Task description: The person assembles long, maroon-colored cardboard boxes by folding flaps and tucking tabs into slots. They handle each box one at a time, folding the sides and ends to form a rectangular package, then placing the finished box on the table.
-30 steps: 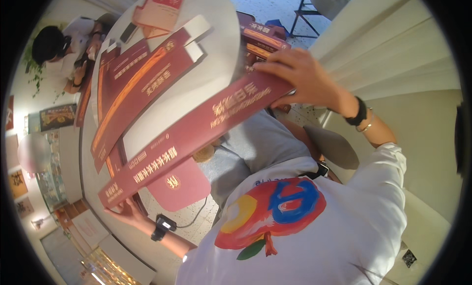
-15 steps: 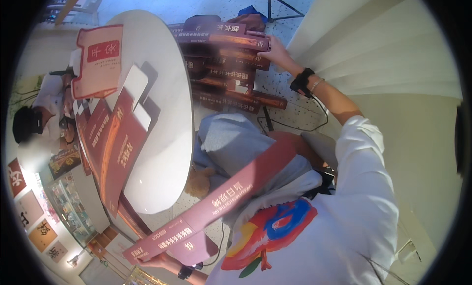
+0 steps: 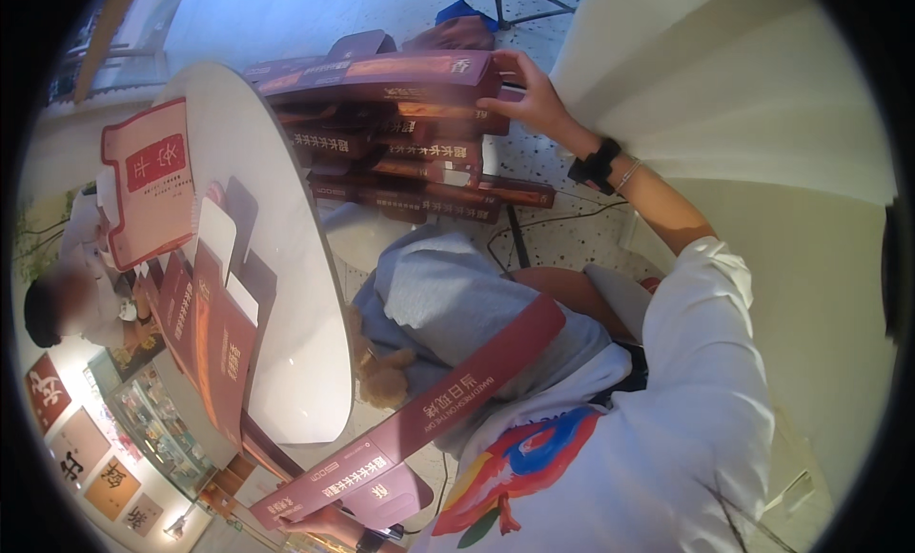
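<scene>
My right hand point(image 3: 537, 103) reaches out to a stack of long maroon cartons point(image 3: 419, 153) beyond my lap. Its fingers and thumb grip the near end of the top carton point(image 3: 381, 73), which is maroon with an orange picture band. At the lower left, my left hand point(image 3: 319, 522) is closed on the end of a long, narrow maroon carton point(image 3: 429, 415). That carton slants across my lap, with an end flap point(image 3: 391, 496) standing out. Its underside and most of my left fingers are hidden.
To the left stands a white oval table point(image 3: 305, 362) bearing a pink printed sign point(image 3: 148, 181) and maroon cartons with open white flaps point(image 3: 224, 334). A small brown plush toy point(image 3: 383, 377) hangs by my lap. Another person point(image 3: 86, 296) sits beyond the table. A white curtain point(image 3: 686, 86) is at right.
The view has shifted. My right hand has raised and tilted the top carton on the stack, so more of its side shows. My left hand keeps holding its carton across my lap.
</scene>
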Demonstrator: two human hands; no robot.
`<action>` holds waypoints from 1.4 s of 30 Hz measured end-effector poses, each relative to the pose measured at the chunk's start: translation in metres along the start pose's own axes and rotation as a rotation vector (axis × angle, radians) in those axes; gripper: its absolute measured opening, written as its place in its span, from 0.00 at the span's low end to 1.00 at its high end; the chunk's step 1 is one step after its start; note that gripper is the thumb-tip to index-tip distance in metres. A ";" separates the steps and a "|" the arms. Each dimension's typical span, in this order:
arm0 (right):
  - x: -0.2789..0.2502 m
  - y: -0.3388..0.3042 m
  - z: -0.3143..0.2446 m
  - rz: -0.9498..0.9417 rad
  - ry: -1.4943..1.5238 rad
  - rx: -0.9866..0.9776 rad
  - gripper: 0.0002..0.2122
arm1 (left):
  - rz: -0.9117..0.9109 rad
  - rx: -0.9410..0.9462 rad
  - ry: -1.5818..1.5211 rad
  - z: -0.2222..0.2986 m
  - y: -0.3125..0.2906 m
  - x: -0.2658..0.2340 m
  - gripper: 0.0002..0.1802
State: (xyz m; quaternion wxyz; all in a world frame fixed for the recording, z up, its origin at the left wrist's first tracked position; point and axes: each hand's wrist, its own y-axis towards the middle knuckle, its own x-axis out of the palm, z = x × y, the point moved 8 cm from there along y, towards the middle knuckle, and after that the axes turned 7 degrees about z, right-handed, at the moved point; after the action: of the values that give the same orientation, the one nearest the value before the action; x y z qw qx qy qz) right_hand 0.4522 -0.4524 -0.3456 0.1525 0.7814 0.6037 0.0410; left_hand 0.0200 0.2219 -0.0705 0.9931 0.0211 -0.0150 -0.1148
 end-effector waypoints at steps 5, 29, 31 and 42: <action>-0.014 -0.002 -0.069 0.116 -0.007 -0.144 0.38 | 0.044 -0.039 -0.009 -0.004 -0.010 0.008 0.36; 0.147 0.046 -0.335 -0.076 0.237 -0.367 0.11 | 0.044 0.060 -0.809 0.010 -0.007 -0.053 0.39; 0.229 0.035 -0.420 -0.496 0.137 -0.458 0.09 | 0.119 0.088 -0.839 0.018 0.007 -0.061 0.40; 0.639 0.191 -0.305 -0.782 -0.582 -0.179 0.20 | -0.502 0.350 -1.188 0.072 0.044 -0.151 0.33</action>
State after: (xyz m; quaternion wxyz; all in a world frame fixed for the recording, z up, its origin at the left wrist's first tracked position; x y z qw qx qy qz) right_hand 0.7254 0.1735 -0.0779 0.3853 0.4591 0.7783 -0.1874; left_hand -0.1191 0.2966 -0.0006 0.7410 0.1178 -0.5726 -0.3304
